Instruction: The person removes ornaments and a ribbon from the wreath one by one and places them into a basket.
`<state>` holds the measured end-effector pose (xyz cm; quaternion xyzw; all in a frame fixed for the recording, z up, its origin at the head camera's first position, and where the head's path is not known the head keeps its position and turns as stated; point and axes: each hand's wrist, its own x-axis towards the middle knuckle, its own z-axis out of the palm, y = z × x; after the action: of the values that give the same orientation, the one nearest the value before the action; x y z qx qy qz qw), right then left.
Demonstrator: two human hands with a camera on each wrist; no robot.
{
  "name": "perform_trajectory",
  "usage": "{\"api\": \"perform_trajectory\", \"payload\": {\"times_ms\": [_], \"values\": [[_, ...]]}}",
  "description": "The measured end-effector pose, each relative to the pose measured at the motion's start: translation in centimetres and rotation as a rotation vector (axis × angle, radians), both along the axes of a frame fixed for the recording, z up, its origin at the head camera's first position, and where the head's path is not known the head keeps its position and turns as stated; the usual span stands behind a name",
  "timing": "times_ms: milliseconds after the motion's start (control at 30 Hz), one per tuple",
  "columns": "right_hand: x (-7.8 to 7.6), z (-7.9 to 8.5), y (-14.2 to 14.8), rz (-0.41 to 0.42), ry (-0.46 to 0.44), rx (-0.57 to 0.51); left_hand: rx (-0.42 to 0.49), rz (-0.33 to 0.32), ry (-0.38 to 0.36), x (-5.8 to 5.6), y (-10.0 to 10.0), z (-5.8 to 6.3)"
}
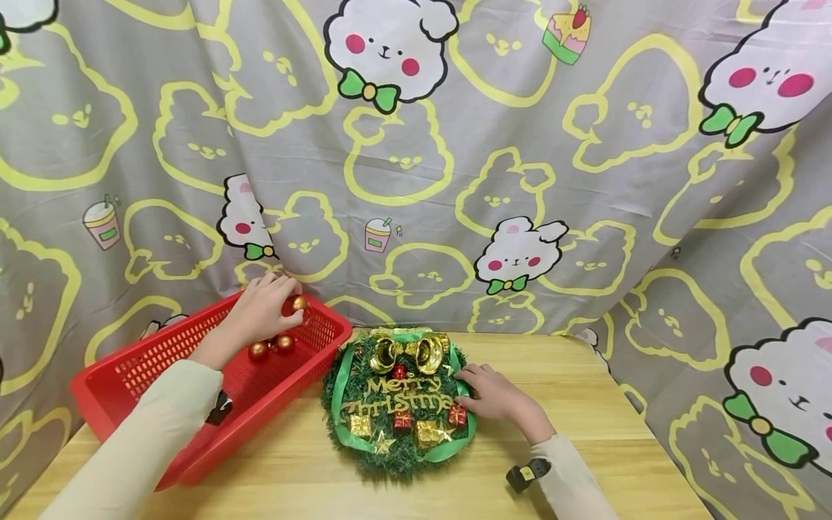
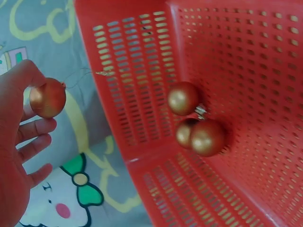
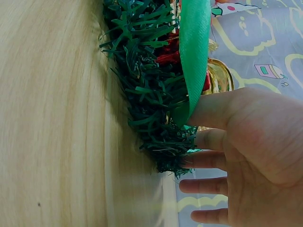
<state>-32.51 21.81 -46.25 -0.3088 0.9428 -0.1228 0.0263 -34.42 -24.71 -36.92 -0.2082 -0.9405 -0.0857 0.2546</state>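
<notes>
My left hand (image 1: pixel 260 307) is above the far end of the red basket (image 1: pixel 97 412), pinching a matte gold bauble (image 2: pixel 47 98) between thumb and fingers. A thin hanging loop trails from it. Three similar baubles (image 2: pixel 208 137) lie together in the basket in the left wrist view. A green tinsel wreath (image 1: pixel 396 462) lies on the table with gold "Merry Christmas" lettering (image 1: pixel 403 397), gold bells (image 1: pixel 429 354), small gift boxes and a green ribbon (image 3: pixel 194 52). At the wreath's right edge my right hand (image 1: pixel 497 393) touches the tinsel and ribbon, its fingers nearly straight.
The wooden table (image 1: pixel 559 448) stands against a grey cartoon-print curtain (image 1: pixel 416 274), which also hangs along the right side. The basket's near wall stands between my left forearm and the wreath. A dark strap with a small device (image 1: pixel 528 473) is on my right wrist.
</notes>
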Motion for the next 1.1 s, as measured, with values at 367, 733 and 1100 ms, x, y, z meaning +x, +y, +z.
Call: {"api": "perform_trajectory", "payload": {"times_ms": [367,733,1100], "values": [[0.2,0.4,-0.2,0.012,0.008,0.006,-0.024,0.045,-0.097,0.1,-1.9,-1.6],[0.1,0.3,-0.1,0.004,0.008,0.005,-0.026,0.098,-0.199,-0.1,-3.6,-3.4],[0.0,0.0,0.0,0.004,0.011,0.007,-0.021,0.109,-0.268,0.1,-4.3,-4.9]]}}
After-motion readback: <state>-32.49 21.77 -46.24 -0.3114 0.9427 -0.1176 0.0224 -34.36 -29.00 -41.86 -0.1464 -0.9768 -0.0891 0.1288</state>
